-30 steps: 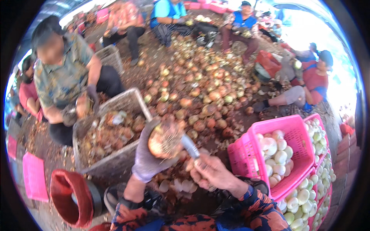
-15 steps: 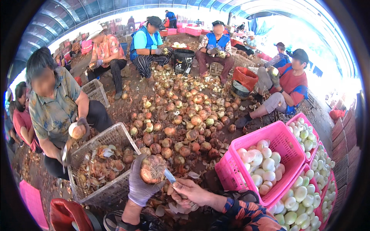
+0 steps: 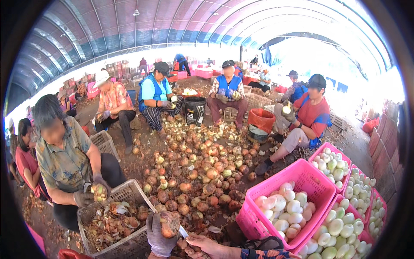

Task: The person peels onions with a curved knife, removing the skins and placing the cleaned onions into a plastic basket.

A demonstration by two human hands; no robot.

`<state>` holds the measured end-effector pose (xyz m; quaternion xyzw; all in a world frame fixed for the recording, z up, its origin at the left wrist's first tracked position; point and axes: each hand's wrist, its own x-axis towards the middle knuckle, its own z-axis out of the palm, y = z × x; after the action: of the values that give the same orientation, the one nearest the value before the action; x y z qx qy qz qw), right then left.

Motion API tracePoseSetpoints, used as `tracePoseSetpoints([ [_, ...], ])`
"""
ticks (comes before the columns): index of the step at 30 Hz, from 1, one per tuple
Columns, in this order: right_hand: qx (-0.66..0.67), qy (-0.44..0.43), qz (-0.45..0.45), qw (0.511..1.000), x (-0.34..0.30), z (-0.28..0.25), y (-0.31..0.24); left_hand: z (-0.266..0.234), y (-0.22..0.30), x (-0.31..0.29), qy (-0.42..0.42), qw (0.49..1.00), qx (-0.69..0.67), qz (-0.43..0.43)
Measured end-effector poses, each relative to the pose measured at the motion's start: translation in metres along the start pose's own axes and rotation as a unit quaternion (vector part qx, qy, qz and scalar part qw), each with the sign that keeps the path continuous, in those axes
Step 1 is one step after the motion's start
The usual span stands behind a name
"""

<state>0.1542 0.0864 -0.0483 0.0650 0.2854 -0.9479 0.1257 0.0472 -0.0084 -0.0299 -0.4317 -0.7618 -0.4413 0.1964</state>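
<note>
In my left hand (image 3: 158, 238), which wears a grey-purple glove, sits an unpeeled brown onion (image 3: 170, 224), low in the picture. The fingers wrap its left side. My right hand (image 3: 206, 246) grips a small knife, its blade (image 3: 183, 232) pointing up and left, close beside the onion's right side. I cannot tell whether the blade touches it. Most of the handle is hidden by my fingers. Beyond my hands spreads a large heap of unpeeled onions (image 3: 211, 173) on the ground.
A pale crate (image 3: 148, 203) of onion skins stands left, with a co-worker (image 3: 69, 146) behind it holding an onion. To the right, a pink crate (image 3: 248, 216) holds peeled white onions, beside more filled crates (image 3: 338, 185). Other people sit around the heap, near a black bucket (image 3: 195, 111).
The view has tilted up, so my hands and onion appear lower. The onion's root end no longer faces up toward me. The left co-worker's hands have come down over the pale crate.
</note>
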Motion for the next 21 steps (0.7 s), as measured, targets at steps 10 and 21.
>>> tracePoseSetpoints([
  [10,0.036,0.056,0.046,0.997,-0.060,-0.005,-0.045,0.007,0.005,0.009,0.015,0.998,0.031,0.043],
  [21,-0.031,0.083,-0.024,0.996,-0.049,0.004,-0.034,0.019,-0.023,-0.003,-0.073,0.906,-0.378,-0.177],
])
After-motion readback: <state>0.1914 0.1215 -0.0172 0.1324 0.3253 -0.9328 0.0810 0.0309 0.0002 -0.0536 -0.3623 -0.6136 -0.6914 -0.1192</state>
